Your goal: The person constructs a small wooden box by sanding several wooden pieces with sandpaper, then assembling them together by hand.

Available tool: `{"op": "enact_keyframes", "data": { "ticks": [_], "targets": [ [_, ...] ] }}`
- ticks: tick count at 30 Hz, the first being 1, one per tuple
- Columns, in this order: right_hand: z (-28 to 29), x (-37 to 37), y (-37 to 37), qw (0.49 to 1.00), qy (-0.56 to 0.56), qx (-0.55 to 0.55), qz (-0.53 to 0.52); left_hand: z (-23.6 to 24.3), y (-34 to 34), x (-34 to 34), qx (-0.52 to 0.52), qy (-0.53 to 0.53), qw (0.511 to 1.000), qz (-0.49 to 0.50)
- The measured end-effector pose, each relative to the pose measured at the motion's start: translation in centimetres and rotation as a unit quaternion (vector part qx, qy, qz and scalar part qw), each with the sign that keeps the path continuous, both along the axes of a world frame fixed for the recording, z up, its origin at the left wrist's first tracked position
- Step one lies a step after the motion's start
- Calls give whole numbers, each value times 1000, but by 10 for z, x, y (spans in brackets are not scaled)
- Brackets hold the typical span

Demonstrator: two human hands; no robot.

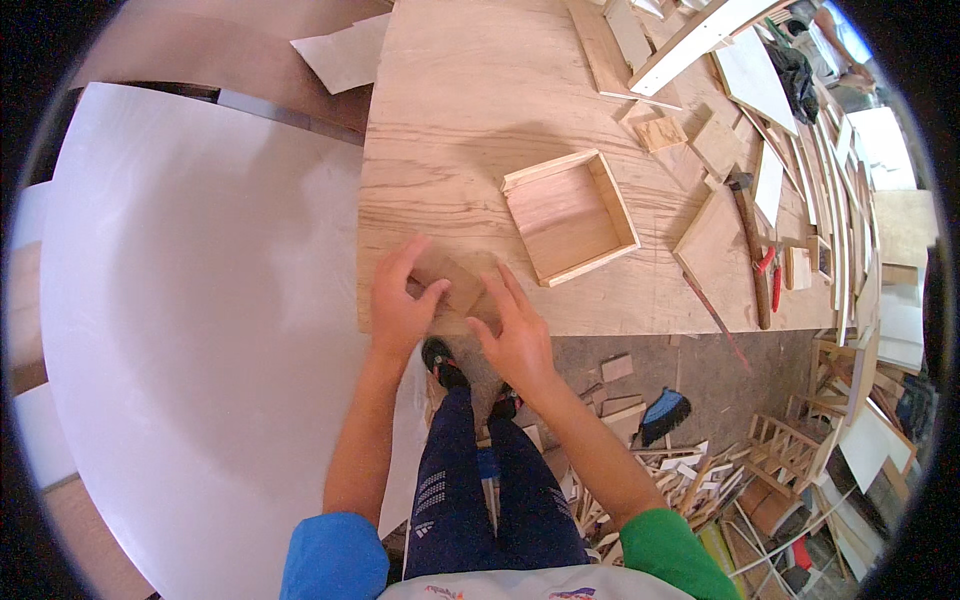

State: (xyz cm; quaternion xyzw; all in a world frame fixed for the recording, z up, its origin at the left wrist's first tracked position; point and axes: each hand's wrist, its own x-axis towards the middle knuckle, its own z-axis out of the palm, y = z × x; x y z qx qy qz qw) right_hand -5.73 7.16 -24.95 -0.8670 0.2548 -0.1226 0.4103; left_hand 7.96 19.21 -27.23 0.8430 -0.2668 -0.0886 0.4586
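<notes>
A small flat square of plywood lies at the near edge of a big plywood sheet that serves as a worktop. My left hand rests on the piece's left side, fingers spread over it. My right hand touches its right edge with fingers apart. Just beyond the hands sits an open shallow wooden box, a square frame with a plywood bottom, nothing inside it.
A large white board lies to the left. To the right are a hammer, red-handled pliers, wood blocks and strips. Offcuts and a brush litter the floor below the worktop edge. My legs and shoes show beneath.
</notes>
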Motion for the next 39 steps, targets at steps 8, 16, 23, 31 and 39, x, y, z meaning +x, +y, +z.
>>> {"op": "enact_keyframes", "data": {
  "ticks": [8,16,23,31,39],
  "targets": [
    [-18,-5,5,998,-40,28,46,-6,1,-19,-197,204,958,42],
    [-25,-19,5,988,-84,122,-46,1,-9,-19,-198,259,942,-75],
    [-36,-24,6,980,-110,125,-111,6,-39,-16,-135,215,965,-72],
    [-38,-41,0,946,-132,161,-247,5,-70,3,-124,133,979,-92],
    [-30,-49,-17,958,-111,116,-235,-3,-79,1,-131,120,981,-82]
  ]
}}
